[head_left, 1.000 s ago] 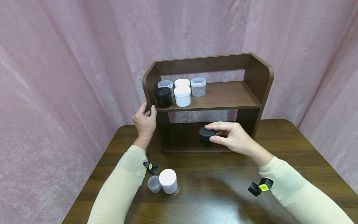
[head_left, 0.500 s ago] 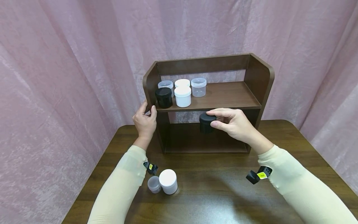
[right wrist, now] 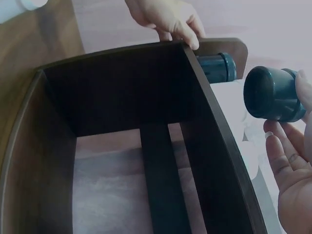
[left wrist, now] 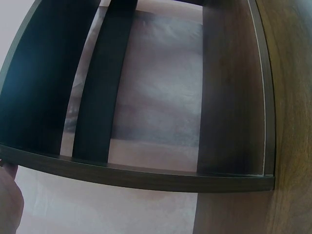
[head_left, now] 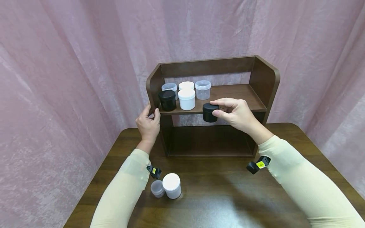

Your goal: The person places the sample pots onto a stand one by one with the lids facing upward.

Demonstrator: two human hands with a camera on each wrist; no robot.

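The right grip (head_left: pixel 236 114) pinches a black jar (head_left: pixel 209 112) by its lid, held in the air at the front edge of the shelf (head_left: pixel 228 95)'s upper board; the left grip (head_left: pixel 148 124) clasps the shelf's left side panel. From the right wrist, fingers (right wrist: pixel 287 161) curl round the black jar (right wrist: pixel 270 93) beside the shelf (right wrist: pixel 204 146).

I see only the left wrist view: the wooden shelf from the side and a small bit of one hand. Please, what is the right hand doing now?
Observer: The right hand holds a black jar by its lid, in the air just in front of the upper board.
Operator: Does anything stand on that board?
Observer: Yes, five jars at its left end: a second black jar, two white jars and two clear jars.
Operator: And where exactly is the left hand?
Observer: The left hand grips the front edge of the left side panel, beside the second black jar.
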